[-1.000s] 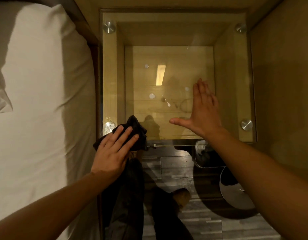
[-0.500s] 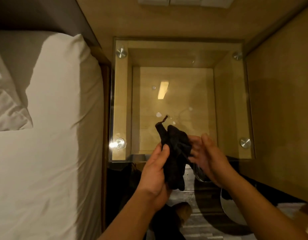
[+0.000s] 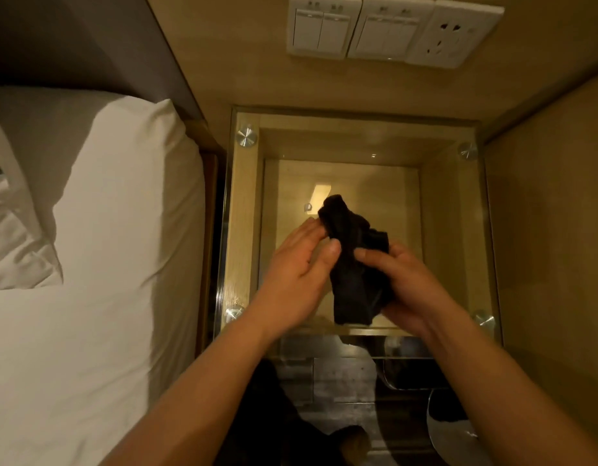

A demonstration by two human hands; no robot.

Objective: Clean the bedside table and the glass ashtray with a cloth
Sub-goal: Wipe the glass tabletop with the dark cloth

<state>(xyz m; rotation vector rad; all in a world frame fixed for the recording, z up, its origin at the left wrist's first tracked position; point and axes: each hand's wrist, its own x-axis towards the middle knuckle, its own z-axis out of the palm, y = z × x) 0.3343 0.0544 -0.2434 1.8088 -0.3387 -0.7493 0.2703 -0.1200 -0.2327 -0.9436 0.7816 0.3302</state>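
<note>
The bedside table (image 3: 452, 203) is a wooden box with a glass top held by round metal studs at its corners. Above its near middle I hold a dark bunched cloth (image 3: 356, 264) between both hands. My left hand (image 3: 297, 280) grips the cloth's left side, thumb pressed on it. My right hand (image 3: 408, 284) pinches its right side. A few small spots mark the glass near the cloth's upper end. No glass ashtray shows in this view.
A bed with white sheets and a pillow (image 3: 89, 250) lies close along the table's left side. Light switches and a socket (image 3: 391, 31) sit on the wooden wall behind. A wooden panel (image 3: 553, 230) borders the right. A round metal object (image 3: 455, 428) stands on the floor below.
My left hand lifted the cloth off the table's near-left corner, and my right hand left the glass to join it. Both now hold the cloth over the glass. The view tilted up.
</note>
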